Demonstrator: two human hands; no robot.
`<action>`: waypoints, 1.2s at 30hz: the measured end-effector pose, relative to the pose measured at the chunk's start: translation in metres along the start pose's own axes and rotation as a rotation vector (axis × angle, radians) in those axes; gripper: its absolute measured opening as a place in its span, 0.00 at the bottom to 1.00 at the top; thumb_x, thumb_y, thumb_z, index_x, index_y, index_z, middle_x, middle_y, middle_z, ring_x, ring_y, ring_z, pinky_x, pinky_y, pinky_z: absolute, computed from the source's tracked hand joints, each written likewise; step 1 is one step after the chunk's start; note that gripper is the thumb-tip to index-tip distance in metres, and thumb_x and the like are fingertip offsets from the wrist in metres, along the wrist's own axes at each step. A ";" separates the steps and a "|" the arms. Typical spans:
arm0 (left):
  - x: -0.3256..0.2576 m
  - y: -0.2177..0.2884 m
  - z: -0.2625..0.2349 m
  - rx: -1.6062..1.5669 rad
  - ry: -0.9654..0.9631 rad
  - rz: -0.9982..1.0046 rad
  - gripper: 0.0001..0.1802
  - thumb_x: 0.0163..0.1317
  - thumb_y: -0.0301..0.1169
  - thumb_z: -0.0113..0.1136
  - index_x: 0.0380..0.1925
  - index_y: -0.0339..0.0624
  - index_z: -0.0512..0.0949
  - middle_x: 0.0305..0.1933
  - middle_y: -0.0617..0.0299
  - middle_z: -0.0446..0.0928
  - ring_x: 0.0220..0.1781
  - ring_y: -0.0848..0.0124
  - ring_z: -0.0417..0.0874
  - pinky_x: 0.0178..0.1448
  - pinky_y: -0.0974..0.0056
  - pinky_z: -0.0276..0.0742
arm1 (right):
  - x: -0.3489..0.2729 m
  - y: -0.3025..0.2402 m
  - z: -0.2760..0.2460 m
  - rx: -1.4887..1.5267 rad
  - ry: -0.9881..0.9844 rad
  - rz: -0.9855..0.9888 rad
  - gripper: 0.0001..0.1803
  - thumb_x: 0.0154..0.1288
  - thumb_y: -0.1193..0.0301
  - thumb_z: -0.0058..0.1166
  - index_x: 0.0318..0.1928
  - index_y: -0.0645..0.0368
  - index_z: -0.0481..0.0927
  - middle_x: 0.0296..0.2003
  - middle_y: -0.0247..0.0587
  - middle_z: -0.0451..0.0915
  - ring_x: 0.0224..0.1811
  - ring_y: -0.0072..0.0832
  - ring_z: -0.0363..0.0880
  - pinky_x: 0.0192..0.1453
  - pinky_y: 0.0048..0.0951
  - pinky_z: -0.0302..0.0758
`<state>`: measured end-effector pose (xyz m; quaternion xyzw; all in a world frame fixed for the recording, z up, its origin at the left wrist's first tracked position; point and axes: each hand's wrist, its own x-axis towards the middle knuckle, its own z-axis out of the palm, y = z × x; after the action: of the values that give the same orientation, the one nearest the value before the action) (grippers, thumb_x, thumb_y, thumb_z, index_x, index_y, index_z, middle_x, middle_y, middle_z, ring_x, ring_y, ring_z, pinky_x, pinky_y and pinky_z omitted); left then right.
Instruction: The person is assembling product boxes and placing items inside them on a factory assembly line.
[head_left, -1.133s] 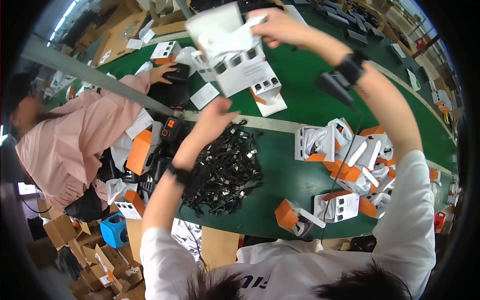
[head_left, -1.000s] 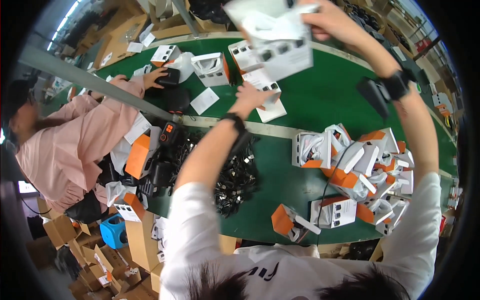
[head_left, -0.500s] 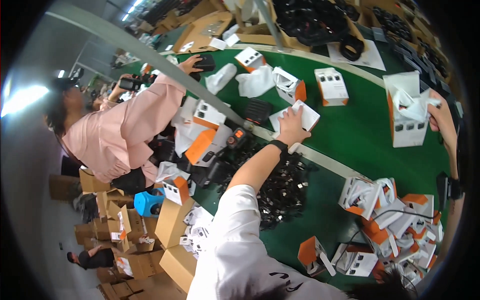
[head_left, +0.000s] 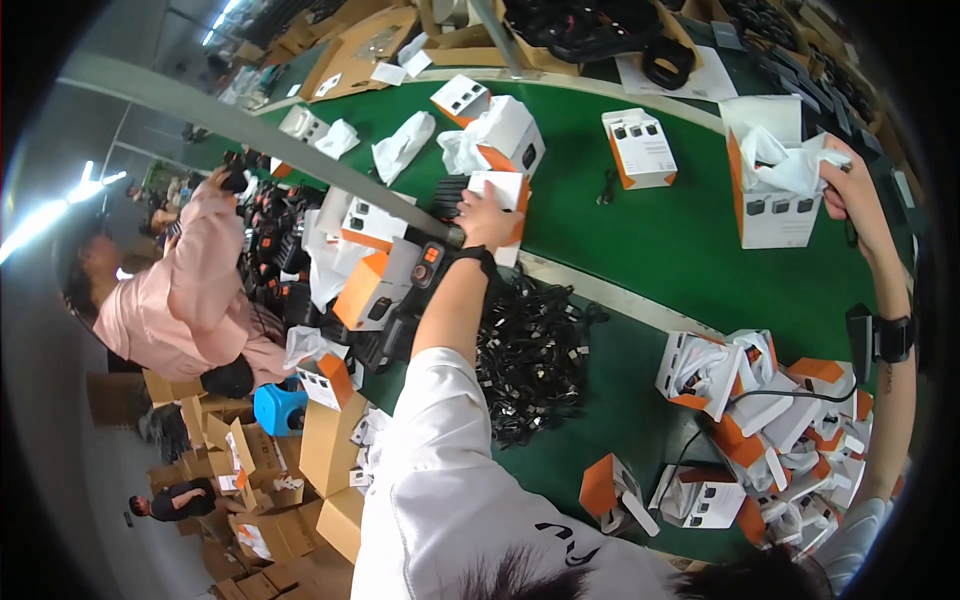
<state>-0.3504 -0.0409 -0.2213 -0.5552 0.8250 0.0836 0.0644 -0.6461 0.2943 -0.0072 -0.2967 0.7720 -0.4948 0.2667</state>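
Observation:
My left hand (head_left: 487, 215) is closed over a white-and-orange carton (head_left: 508, 187), close to a black ribbed device (head_left: 450, 197). My right hand (head_left: 850, 190) pinches a white plastic bag (head_left: 790, 158) that bulges from the top of an open white-and-orange box (head_left: 778, 220); what the bag holds is mostly hidden. Between my hands a closed white carton (head_left: 640, 148) stands on the green belt, with a short black cable (head_left: 606, 187) beside it. Further white cartons (head_left: 515, 130) and a crumpled white bag (head_left: 404, 146) lie beyond my left hand.
Below my left forearm lies a heap of black cables (head_left: 535, 360). Opened boxes (head_left: 790, 420) pile up at the lower right, crossed by a black cord. A grey metal post (head_left: 250, 130) slants across the left. A person in pink (head_left: 170, 300) works there, near a blue stool (head_left: 279, 408).
My left hand has moved left with the carton, and the short black cable now shows on the belt. My right hand keeps its hold on the bag. The person in pink has drawn the arm back.

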 end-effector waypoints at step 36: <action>-0.048 0.183 0.105 -0.071 0.069 0.621 0.17 0.56 0.34 0.50 0.39 0.33 0.62 0.43 0.48 0.65 0.45 0.52 0.71 0.42 0.54 0.74 | -0.007 0.146 -0.021 -0.327 -0.484 0.398 0.06 0.46 0.78 0.48 0.29 0.57 0.70 0.14 0.24 0.61 0.12 0.11 0.55 0.13 0.16 0.46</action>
<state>-0.5008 0.0920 -0.3022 -0.2813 0.9533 0.1090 -0.0116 -0.6847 0.3607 -0.1331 -0.2880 0.7983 -0.2184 0.4818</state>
